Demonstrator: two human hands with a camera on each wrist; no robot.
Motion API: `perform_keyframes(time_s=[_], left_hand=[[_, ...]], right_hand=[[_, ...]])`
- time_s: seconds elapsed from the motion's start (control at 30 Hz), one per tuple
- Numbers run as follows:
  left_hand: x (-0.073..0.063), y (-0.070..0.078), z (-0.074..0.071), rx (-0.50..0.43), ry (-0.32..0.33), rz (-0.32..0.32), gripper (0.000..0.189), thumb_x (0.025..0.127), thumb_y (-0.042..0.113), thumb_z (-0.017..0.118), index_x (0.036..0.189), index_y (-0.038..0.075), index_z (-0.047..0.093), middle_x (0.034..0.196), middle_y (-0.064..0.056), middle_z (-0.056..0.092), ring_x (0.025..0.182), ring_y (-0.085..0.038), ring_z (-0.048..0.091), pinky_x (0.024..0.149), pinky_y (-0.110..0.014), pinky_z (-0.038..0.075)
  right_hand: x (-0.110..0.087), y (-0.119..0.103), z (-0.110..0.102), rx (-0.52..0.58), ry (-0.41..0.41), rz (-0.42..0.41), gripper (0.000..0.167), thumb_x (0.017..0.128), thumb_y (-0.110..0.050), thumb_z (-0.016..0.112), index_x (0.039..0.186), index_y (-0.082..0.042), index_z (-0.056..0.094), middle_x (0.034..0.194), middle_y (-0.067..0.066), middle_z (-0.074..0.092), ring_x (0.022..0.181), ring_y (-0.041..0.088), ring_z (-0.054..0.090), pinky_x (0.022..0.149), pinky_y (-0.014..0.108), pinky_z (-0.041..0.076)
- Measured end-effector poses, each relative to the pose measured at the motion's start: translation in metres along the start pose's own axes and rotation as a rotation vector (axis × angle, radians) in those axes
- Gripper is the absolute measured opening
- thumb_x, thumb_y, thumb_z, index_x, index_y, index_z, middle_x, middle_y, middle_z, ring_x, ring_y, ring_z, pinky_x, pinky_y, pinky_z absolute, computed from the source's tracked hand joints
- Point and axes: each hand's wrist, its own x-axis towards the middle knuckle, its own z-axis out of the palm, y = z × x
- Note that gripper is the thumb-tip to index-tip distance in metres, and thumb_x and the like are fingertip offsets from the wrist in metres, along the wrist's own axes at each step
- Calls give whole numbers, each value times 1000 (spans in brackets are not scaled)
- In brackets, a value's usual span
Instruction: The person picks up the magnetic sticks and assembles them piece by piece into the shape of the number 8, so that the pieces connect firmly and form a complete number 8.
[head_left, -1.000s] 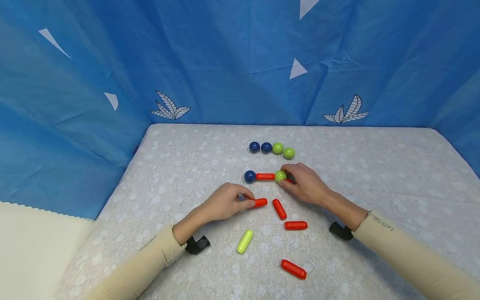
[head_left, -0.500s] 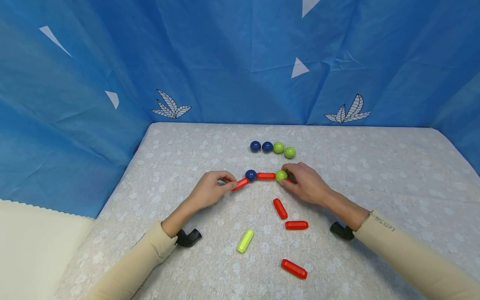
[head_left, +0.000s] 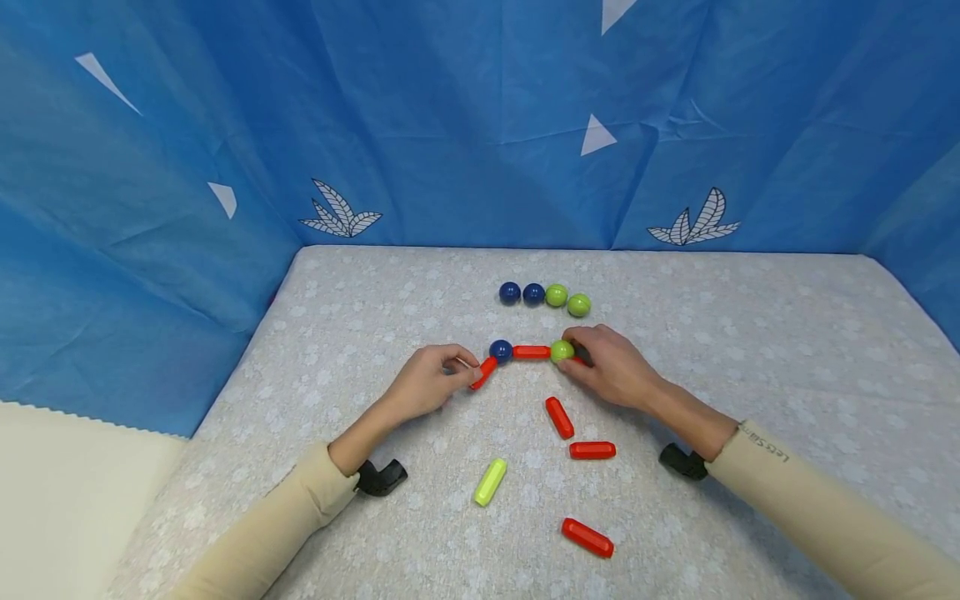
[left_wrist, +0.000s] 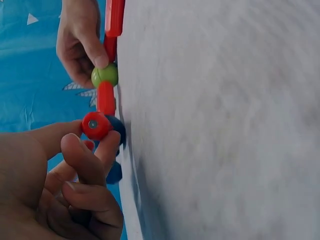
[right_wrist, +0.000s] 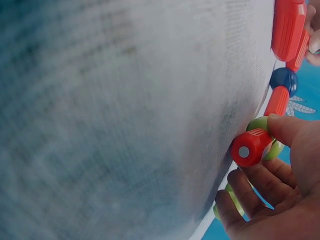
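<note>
My left hand (head_left: 427,382) pinches a red magnetic rod (head_left: 486,372) between thumb and fingers. The rod's far end meets a blue ball (head_left: 501,351), and its near end, with a metal disc, faces the camera in the left wrist view. From the blue ball a second red rod (head_left: 532,352) runs right to a green ball (head_left: 560,351). My right hand (head_left: 611,367) grips that green ball with thumb and fingers. Another red rod (right_wrist: 247,149) juts from the green ball toward me, seen end-on in the right wrist view and mostly hidden by the hand in the head view.
Behind the chain, two blue balls (head_left: 510,292) and two green balls (head_left: 578,305) stand in a row. Nearer me lie three loose red rods (head_left: 592,451) and one yellow-green rod (head_left: 491,482). A blue curtain (head_left: 480,125) hangs behind the cloth-covered table (head_left: 750,333).
My left hand has carried its red rod up and left to the blue ball, and the rod's near end has then swung slightly toward me. The right hand stays on the green ball.
</note>
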Motion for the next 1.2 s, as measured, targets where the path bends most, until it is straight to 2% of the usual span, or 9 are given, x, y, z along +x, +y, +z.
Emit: perform_keyframes(time_s=[0.2,0.33,0.8,1.2], left_hand=[[0,9,9,-53,-93,-2,23,96,21,67,117,13,66,88,4,71,45,-20,56,46,-31,45],[0,11,13,-58,-120,7,25,96,18,66,120,14,63,91,3,70,47,-21,57,51,-33,47],[1,9,14,-67,-112,2,34,96,18,65,128,11,58,93,3,69,47,-20,57,55,-34,47],[3,7,12,-73,-71,-30,37,100,28,61,132,11,55,89,2,69,47,-22,57,53,-34,43]], right_hand=[[1,0,1,-1,0,-7,24,91,-19,73,110,-5,65,93,3,61,83,22,51,73,39,41],[1,1,2,-2,2,-10,24,91,-19,73,109,-5,65,93,2,61,83,22,51,72,38,40],[1,1,1,1,4,-14,23,91,-20,73,108,-5,66,90,2,60,82,22,51,71,38,40],[2,0,1,-9,3,-3,23,91,-20,73,108,-5,66,89,2,60,81,22,50,71,38,40]])
